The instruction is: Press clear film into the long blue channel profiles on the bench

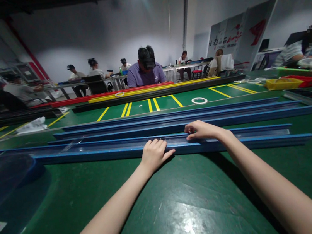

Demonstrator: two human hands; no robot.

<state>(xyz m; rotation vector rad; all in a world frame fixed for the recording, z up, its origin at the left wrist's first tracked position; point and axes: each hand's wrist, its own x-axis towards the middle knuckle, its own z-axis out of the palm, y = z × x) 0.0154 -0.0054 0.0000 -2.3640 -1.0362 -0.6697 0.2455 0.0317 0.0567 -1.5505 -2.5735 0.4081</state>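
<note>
A long blue channel [253, 139] with raised side walls and a clear, shiny inside lies across the green table in front of me. My left hand [155, 155] is on its near wall, fingers bent over the rim into the channel and thumb stretched along the outside. Just right of it, my right hand [202, 130] is over the channel with curled fingers. A gap shows between its thumb and index finger, and I see nothing held there. A small dark patch by the left fingertips is too unclear to name.
More blue channels [264, 113] lie parallel behind. Farther back are black, yellow [169, 87] and red strips and a white ring [199, 100]. Clear plastic [4, 182] covers the left front. Yellow and red trays [284, 82] and a phone-like device [308, 95] are at right. A person [146, 71] sits opposite.
</note>
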